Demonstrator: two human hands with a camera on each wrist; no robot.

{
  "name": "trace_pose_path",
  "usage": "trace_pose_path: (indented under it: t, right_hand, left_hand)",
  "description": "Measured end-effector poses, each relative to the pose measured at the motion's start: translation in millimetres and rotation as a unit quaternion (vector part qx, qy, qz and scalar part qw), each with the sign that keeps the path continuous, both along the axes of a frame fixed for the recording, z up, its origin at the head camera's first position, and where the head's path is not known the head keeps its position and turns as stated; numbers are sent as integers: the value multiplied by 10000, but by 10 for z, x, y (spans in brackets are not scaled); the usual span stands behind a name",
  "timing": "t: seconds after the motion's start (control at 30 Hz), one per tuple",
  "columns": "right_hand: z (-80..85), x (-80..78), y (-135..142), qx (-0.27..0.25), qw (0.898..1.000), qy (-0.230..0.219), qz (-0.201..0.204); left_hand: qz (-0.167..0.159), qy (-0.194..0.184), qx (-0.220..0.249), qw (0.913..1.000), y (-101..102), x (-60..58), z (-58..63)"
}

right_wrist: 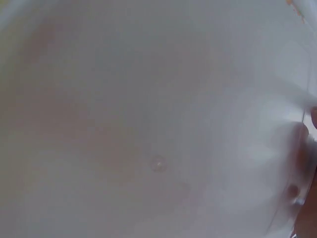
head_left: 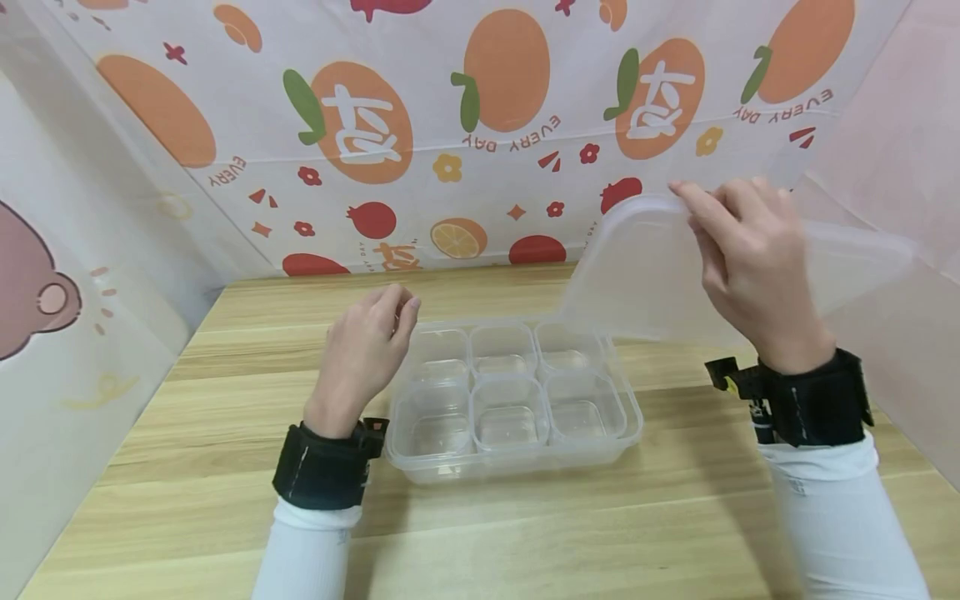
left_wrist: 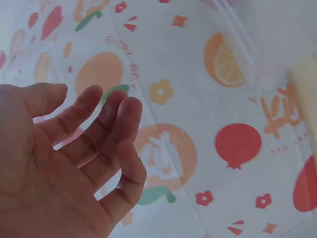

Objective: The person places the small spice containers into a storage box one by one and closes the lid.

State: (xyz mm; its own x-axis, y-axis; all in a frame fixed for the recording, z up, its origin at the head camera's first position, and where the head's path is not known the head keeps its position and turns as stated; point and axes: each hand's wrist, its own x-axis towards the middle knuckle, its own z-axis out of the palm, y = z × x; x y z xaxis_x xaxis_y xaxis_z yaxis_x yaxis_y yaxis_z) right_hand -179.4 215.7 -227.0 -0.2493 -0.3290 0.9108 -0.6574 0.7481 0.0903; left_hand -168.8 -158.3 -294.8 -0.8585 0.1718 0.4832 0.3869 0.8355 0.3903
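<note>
My right hand [head_left: 753,267] grips the edge of a translucent plastic lid [head_left: 630,275] and holds it tilted above the table, to the right of a clear plastic container [head_left: 517,462]. That lid [right_wrist: 158,99] fills most of the right wrist view, with only parts of the fingers at its right edge. Inside the container stand several small clear cups [head_left: 510,412] in two rows; I see nothing in them. Near the container's left side my left hand [head_left: 363,354] hovers, holding nothing. In the left wrist view its fingers [left_wrist: 129,119] are loosely bent.
The wooden table [head_left: 187,467] carries the container near its middle. Behind it hangs a white cloth [head_left: 517,167] printed with fruit. Another pale cloth [head_left: 97,208] borders the left side, and a pinkish one [head_left: 885,150] stands at the right.
</note>
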Motion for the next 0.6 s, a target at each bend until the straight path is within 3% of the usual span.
trace_pose_path:
  t: [0.23,0.4,0.6]
  right_hand:
    - [128,-111,-270,613,9974,-100,379]
    - [124,-132,-394,1144,9914,-432,476]
    - [129,-115,-532,1160,9890,-519,763]
  left_hand:
    - [-349,481,-85,9982,117,135,116]
    - [-534,454,-243,9972,201,268,214]
    - [-917,272,-304,9950,308,377,269]
